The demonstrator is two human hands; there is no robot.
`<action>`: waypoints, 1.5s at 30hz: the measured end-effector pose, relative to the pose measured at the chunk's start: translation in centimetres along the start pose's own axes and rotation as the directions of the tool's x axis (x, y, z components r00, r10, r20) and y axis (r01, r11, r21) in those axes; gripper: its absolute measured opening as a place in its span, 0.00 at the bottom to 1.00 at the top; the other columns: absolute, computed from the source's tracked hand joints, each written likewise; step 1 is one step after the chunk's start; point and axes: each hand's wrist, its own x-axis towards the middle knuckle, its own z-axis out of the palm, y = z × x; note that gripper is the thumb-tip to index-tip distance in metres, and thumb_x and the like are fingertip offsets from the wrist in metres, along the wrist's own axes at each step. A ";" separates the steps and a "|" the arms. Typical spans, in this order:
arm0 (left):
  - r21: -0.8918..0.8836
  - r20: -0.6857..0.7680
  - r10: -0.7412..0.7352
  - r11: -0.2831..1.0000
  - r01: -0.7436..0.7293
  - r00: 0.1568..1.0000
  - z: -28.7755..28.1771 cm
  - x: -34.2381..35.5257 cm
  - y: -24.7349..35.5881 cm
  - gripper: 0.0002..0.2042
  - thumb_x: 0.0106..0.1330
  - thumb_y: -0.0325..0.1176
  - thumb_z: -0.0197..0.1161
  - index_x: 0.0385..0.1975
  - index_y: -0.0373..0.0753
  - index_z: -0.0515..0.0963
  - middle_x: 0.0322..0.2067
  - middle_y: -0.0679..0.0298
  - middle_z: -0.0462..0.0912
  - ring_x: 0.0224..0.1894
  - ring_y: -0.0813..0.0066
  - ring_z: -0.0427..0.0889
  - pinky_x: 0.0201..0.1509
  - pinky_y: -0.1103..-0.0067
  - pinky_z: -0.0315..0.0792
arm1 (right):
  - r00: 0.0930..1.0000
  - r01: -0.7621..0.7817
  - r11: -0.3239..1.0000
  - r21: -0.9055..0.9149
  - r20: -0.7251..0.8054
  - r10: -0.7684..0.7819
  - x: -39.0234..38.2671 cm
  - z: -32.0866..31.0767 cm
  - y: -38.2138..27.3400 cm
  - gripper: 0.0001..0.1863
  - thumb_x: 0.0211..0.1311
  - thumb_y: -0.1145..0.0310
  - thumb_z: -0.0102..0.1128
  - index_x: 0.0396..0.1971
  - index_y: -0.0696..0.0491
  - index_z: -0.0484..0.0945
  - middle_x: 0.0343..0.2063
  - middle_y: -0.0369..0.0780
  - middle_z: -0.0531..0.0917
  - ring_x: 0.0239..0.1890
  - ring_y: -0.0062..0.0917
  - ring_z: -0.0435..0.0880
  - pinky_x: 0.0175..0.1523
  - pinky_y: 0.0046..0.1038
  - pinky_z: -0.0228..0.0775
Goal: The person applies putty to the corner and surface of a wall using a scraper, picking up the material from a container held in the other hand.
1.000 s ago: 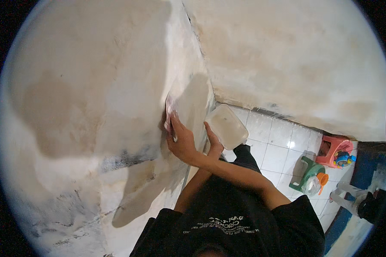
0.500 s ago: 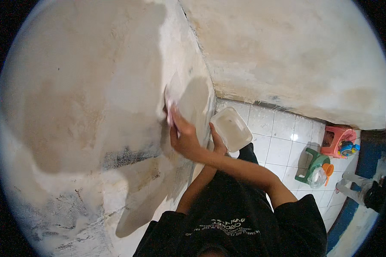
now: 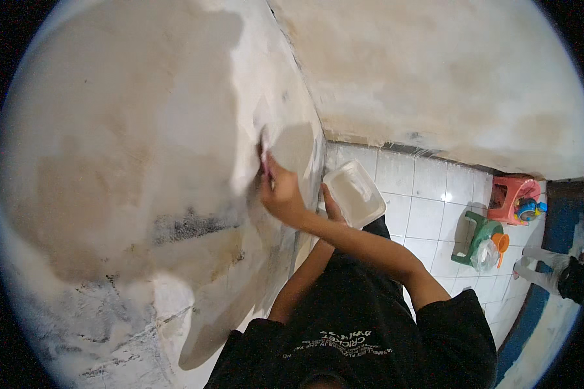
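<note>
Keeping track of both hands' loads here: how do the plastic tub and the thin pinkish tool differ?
The plastic tub is pale, open and rounded-rectangular; the thin pinkish tool shows as a slim strip. The tub looks larger than the tool. The left hand holds the tub above the floor tiles, while the right hand holds the tool at the wall. Each is held in one hand.

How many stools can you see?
2: the red stool on the floor at the right, and the green stool just left of and below it in the picture. No others show.
</note>
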 end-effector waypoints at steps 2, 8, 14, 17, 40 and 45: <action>-0.021 0.012 -0.011 1.000 0.012 1.000 -0.8 0.0 -0.4 0.40 0.62 0.69 0.40 0.63 0.40 0.59 0.59 0.59 0.65 0.58 0.60 0.66 0.62 0.69 0.62 | 0.994 -0.091 0.991 0.094 0.073 0.085 -2.0 -0.8 -5.0 0.21 0.54 0.82 0.49 0.51 0.65 0.70 0.37 0.58 0.79 0.39 0.50 0.80 0.45 0.36 0.72; -0.041 -0.004 -0.016 0.999 0.015 1.000 -2.4 -0.3 -1.3 0.40 0.62 0.69 0.39 0.63 0.40 0.59 0.59 0.58 0.66 0.58 0.61 0.66 0.63 0.69 0.61 | 0.991 -0.128 0.991 -0.047 -0.030 0.127 -3.0 -5.5 -3.3 0.14 0.58 0.76 0.49 0.45 0.59 0.75 0.35 0.55 0.80 0.36 0.50 0.80 0.42 0.37 0.71; -0.045 0.066 -0.031 0.998 0.034 0.997 -0.1 -0.1 -3.1 0.40 0.62 0.69 0.39 0.63 0.40 0.59 0.59 0.58 0.66 0.59 0.61 0.65 0.63 0.70 0.60 | 0.985 -0.162 0.954 -0.252 0.021 0.173 -3.0 -1.6 9.0 0.09 0.56 0.76 0.49 0.36 0.63 0.74 0.30 0.57 0.77 0.32 0.53 0.77 0.35 0.42 0.67; -0.086 0.095 -0.021 0.996 0.030 0.995 -2.2 0.5 -2.5 0.40 0.62 0.69 0.39 0.63 0.40 0.59 0.59 0.58 0.66 0.59 0.61 0.65 0.63 0.70 0.60 | 0.938 -0.309 0.951 -0.016 0.159 0.308 -3.5 0.1 -0.6 0.10 0.55 0.79 0.50 0.37 0.63 0.73 0.27 0.56 0.78 0.28 0.46 0.79 0.34 0.34 0.69; -0.118 0.245 -0.063 0.989 0.094 0.967 -4.4 0.3 -4.0 0.41 0.61 0.71 0.37 0.62 0.41 0.60 0.56 0.56 0.69 0.57 0.60 0.69 0.61 0.65 0.65 | 0.930 -0.367 0.910 0.194 0.097 0.355 -6.6 -5.4 -5.3 0.14 0.54 0.80 0.51 0.42 0.61 0.76 0.29 0.50 0.82 0.30 0.35 0.83 0.36 0.28 0.70; -0.103 0.284 -0.085 0.988 0.119 0.955 -2.1 0.9 -6.6 0.41 0.60 0.71 0.37 0.62 0.40 0.59 0.56 0.55 0.68 0.56 0.59 0.71 0.60 0.63 0.66 | 0.837 -0.547 0.777 -0.311 -0.220 0.501 -6.1 -4.0 15.4 0.10 0.56 0.74 0.50 0.34 0.63 0.77 0.26 0.53 0.80 0.30 0.47 0.80 0.33 0.36 0.70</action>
